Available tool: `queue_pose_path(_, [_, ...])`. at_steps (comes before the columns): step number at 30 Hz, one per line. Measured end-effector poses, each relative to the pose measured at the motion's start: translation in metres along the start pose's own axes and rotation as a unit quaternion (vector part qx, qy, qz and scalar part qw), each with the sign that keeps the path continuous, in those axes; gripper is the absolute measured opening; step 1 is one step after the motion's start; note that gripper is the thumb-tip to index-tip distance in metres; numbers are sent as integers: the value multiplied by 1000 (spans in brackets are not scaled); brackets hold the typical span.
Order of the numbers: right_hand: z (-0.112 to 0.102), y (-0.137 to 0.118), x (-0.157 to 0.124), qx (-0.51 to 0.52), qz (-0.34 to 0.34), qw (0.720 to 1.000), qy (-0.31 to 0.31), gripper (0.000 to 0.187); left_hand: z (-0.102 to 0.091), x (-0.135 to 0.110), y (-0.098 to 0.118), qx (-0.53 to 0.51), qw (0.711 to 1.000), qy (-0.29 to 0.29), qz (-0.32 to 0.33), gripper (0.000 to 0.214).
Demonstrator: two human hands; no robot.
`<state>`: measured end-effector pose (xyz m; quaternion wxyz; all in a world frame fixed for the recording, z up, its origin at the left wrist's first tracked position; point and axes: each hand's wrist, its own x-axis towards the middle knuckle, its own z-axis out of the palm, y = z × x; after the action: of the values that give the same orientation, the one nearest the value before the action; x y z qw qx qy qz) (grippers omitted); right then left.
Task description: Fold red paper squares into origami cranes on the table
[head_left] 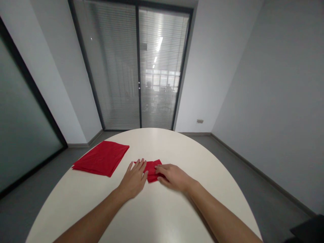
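Observation:
A small folded red napkin (152, 170) lies on the white round table (157, 209) in front of me. My left hand (134, 180) rests flat on its left part, fingers stretched out and together. My right hand (172, 177) lies on its right part, fingers bent and pressing down on the fold. A stack of red napkins (102, 158) sits flat to the left, apart from both hands.
The table's curved edge runs near the stack on the left and behind the napkin. Grey floor surrounds the table. A glass door with blinds (138, 67) stands behind, grey walls on both sides.

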<state>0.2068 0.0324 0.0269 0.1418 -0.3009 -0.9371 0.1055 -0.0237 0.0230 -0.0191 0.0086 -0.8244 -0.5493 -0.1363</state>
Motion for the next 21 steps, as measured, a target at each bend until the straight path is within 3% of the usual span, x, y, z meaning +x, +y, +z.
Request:
queue_pose_path(11, [0,6,-5,92,111,988,50,23,-17,-2,1,-123,988,45,82,41])
queue_pose_path(15, [-1,8,-6,165,134,974,83,29,-18,1,-1,-132,987,76,48,26])
queue_pose_path(21, [1,11,-5,262,131,948,119,32,-23,2,0,-142,984,103,-23,25])
